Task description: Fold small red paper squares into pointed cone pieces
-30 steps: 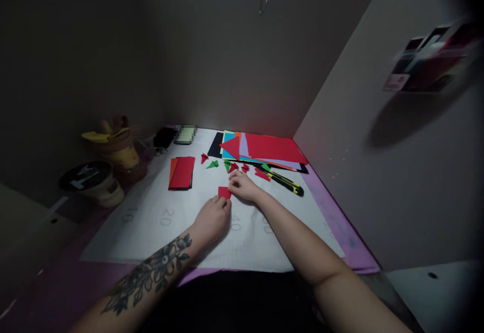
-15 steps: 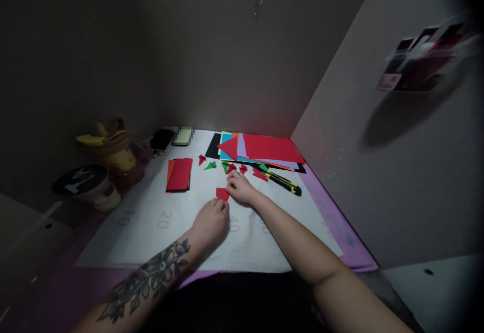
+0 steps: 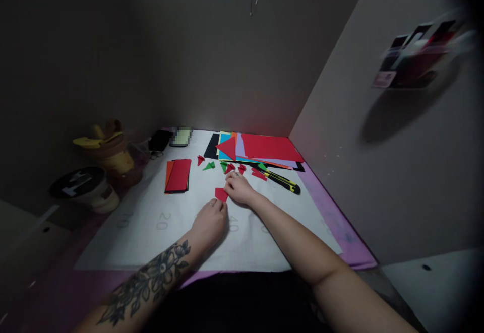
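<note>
A small piece of red paper [image 3: 221, 193] lies on the white sheet between my hands. At its near edge, my left hand [image 3: 212, 219] has its fingers closed on the paper. My right hand [image 3: 239, 188] is closed at the paper's right edge, its fingertips pressed together there. Just beyond my hands lie several small folded pieces, among them a green one [image 3: 209, 165] and a red one [image 3: 200, 160]. To the right of my right hand rests a black and yellow utility knife [image 3: 283, 182]. My fingertips hide part of the red paper.
A stack of red, orange and black paper rectangles [image 3: 178, 176] lies to the left. Large coloured sheets [image 3: 268, 147] are piled at the back by the wall. On the left stand a yellow and brown pot [image 3: 117, 156] and a dark-topped container [image 3: 91, 192].
The whole view has shifted slightly. Both hands stay on the red paper in nearly the same pose.
</note>
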Available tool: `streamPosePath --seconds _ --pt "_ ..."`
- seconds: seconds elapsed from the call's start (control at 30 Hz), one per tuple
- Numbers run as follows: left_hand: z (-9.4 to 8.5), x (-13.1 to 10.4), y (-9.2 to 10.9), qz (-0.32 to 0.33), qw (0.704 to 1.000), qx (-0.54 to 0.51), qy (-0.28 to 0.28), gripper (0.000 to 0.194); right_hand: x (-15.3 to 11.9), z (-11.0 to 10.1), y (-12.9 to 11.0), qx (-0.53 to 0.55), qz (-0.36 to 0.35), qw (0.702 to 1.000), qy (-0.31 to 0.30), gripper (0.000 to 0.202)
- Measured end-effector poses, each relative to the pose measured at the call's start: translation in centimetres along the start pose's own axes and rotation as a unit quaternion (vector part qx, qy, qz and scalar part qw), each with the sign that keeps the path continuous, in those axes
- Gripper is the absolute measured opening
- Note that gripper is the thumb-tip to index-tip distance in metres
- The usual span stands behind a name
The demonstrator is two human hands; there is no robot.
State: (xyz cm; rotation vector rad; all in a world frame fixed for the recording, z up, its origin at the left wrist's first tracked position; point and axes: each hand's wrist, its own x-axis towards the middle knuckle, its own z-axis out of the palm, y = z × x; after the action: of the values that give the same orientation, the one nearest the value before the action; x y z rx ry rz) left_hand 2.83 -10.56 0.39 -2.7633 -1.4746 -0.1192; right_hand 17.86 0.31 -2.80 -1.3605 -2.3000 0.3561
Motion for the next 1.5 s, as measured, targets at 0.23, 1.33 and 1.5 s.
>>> streamPosePath --seconds 0.23,1.33,1.5 --pt "-0.2 0.0 0.2 0.005 1.0 -0.002 -0.003 0.028 0.0 0.1 0.0 -0.01 0.002 1.0 -0.003 0.012" --pt "-0.3 -0.4 0.4 0.02 0.999 0.0 0.029 0.023 -2.6 -2.5 0.1 0.007 -0.032 0.998 0.046 0.025" --pt "-0.5 -0.7 0.7 0.029 1.0 0.0 0.009 0.028 -4.2 -2.5 -0.6 0.021 -0.193 0.98 -0.045 0.029"
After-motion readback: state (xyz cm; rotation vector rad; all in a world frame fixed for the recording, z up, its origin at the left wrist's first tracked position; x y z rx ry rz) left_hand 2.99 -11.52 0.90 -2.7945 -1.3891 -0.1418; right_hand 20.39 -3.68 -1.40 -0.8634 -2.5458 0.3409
